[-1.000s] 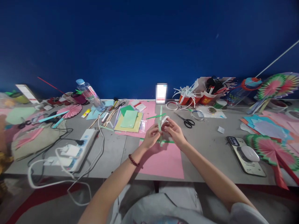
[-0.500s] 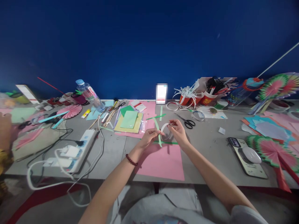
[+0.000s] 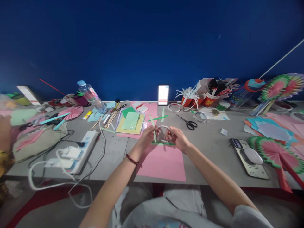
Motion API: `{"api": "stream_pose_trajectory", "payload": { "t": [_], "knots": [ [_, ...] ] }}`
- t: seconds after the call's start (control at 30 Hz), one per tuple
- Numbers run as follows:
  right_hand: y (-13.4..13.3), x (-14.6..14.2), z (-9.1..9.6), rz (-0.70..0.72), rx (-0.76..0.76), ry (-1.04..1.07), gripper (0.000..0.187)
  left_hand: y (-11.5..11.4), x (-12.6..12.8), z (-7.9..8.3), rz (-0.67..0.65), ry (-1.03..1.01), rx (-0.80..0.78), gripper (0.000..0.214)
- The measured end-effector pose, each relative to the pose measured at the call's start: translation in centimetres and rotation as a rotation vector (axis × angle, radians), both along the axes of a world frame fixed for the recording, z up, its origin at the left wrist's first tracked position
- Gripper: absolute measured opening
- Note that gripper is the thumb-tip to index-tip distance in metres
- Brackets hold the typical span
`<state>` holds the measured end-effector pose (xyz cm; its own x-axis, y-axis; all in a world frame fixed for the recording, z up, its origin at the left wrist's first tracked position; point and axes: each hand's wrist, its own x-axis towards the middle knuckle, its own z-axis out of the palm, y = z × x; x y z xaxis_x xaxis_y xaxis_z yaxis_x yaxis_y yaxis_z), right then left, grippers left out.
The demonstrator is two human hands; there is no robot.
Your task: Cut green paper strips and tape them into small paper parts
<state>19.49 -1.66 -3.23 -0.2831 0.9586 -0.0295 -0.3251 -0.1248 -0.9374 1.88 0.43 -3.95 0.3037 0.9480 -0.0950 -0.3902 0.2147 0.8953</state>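
Note:
Both of my hands are raised over a pink sheet (image 3: 163, 161) at the front of the table. My left hand (image 3: 147, 135) is closed, with a pale green paper strip (image 3: 155, 135) pinched in its fingers. My right hand (image 3: 180, 138) grips a thin roll of tape (image 3: 163, 140) by its right side. The roll faces me like a ring, and its left edge is close to my left fingertips; whether they touch it I cannot tell. A darker green strip (image 3: 163, 143) lies across the top of the pink sheet, partly behind the hands.
Scissors (image 3: 190, 124) and a loose tape roll (image 3: 200, 117) lie right of the hands. Stacked coloured paper (image 3: 130, 122) is at left, near a power strip (image 3: 83, 152) with cables. A phone (image 3: 249, 160) and folded paper fans (image 3: 277, 155) are at right. Another person's hand (image 3: 4, 128) shows far left.
The tape roll has turned to face me more fully and moved slightly left. My hands have shifted a little, my left hand bringing the pale green strip left and up.

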Motion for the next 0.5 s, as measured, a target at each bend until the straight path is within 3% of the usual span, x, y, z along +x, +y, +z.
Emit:
{"api": "stream_pose_trajectory", "payload": {
  "t": [0.1, 0.2, 0.4, 0.5],
  "knots": [
    [0.0, -0.1, -0.2, -0.027, 0.074, -0.01, 0.033, 0.0, -0.1, 0.1, 0.13, 0.128, 0.126, 0.028],
    [0.2, -0.1, -0.7, -0.068, 0.176, -0.121, 0.033, -0.1, -0.1, 0.3, 0.276, 0.303, 0.364, 0.027],
    [-0.1, -0.4, -1.7, -0.026, 0.296, -0.204, 0.036, -0.5, 0.1, 0.1, 0.228, 0.515, 0.708, 0.027],
    [-0.3, -0.6, -2.1, -0.028, 0.362, -0.288, 0.035, -0.7, 0.2, -0.2, 0.325, 0.609, 0.789, 0.027]
  ]
}}
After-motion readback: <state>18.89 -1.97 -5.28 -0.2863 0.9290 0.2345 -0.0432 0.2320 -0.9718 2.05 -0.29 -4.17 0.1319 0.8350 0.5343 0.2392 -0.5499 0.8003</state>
